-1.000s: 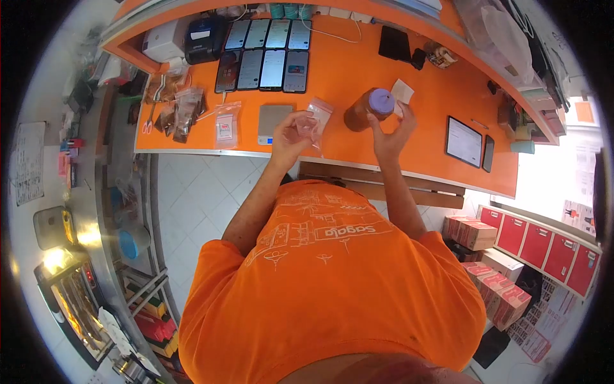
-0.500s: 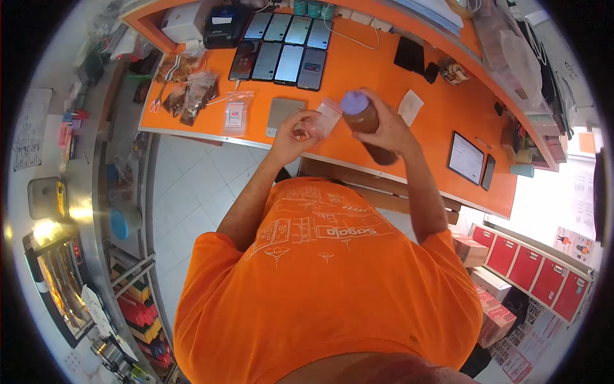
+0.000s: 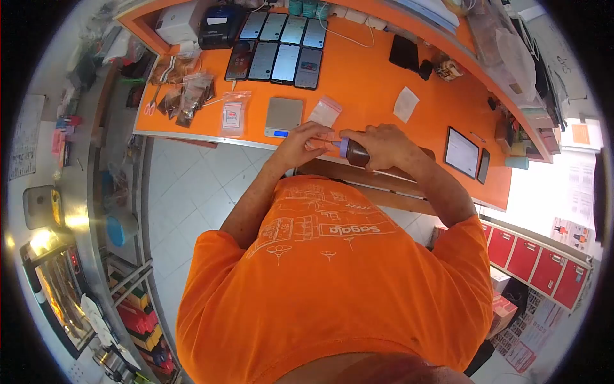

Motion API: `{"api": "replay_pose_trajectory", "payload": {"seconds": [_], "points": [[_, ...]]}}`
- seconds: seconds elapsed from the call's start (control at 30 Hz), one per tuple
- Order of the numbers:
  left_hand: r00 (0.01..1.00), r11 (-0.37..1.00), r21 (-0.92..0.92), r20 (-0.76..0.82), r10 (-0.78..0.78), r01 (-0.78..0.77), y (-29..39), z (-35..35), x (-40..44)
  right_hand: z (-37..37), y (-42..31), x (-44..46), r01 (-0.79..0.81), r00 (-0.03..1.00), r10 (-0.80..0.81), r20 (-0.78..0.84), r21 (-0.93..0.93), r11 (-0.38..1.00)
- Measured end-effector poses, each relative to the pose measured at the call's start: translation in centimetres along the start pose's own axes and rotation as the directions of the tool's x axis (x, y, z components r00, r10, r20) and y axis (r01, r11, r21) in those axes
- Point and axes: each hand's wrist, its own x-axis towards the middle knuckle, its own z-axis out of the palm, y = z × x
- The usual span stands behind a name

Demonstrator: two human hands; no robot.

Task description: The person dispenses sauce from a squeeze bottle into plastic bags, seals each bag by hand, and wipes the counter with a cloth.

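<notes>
My right hand point(image 3: 387, 148) is wrapped round a dark brown bottle point(image 3: 355, 153) with a purple cap, tipped on its side so the cap points left. The cap meets a small clear plastic bag point(image 3: 323, 142), which my left hand point(image 3: 302, 146) pinches at the front edge of the orange table point(image 3: 377, 83). Just behind the hands lies another clear zip bag point(image 3: 325, 111) with something pale in it. A grey scale point(image 3: 283, 115) with a lit blue display stands left of that bag.
Several phones point(image 3: 286, 63) lie in two rows at the back. On the left are a labelled bag point(image 3: 233, 118), filled dark packets point(image 3: 192, 99) and scissors point(image 3: 151, 107). A white paper point(image 3: 405, 104), a tablet point(image 3: 462, 152) and a phone point(image 3: 484, 165) lie to the right.
My right hand took hold of the standing bottle, lifted it off the table and tilted it over, cap towards my left hand. The white paper it touched earlier now lies free on the table.
</notes>
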Motion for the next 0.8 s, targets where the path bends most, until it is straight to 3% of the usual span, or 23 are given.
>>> {"api": "replay_pose_trajectory", "payload": {"seconds": [0.17,0.27,0.47,0.63,0.8], "points": [[1.0,0.999,0.031,0.02,-0.013,0.012,0.1,-0.2,-0.1,-1.0,-1.3,-0.6,-0.024,1.0,0.024,-0.01,-0.013,1.0],[0.998,0.997,0.033,0.001,0.069,-0.069,-0.4,-0.2,-0.1,-0.4,-1.0,0.0,0.0,1.0,-0.001,-0.02,-0.056,0.998],[0.999,0.998,-0.045,0.018,-0.049,0.05,-0.3,-0.4,-0.3,-0.9,-1.5,0.0,-0.002,1.0,0.0,-0.03,-0.062,0.998],[1.0,0.998,-0.066,-0.023,-0.017,0.015,-0.9,-0.4,-0.5,-0.8,-1.3,0.4,0.018,0.999,-0.021,-0.048,-0.065,0.998],[0.986,0.965,-0.246,-0.117,-0.122,0.09,-1.8,-0.7,-1.0,-0.8,-0.8,0.3,0.053,0.991,-0.031,-0.133,0.163,0.985]]}}
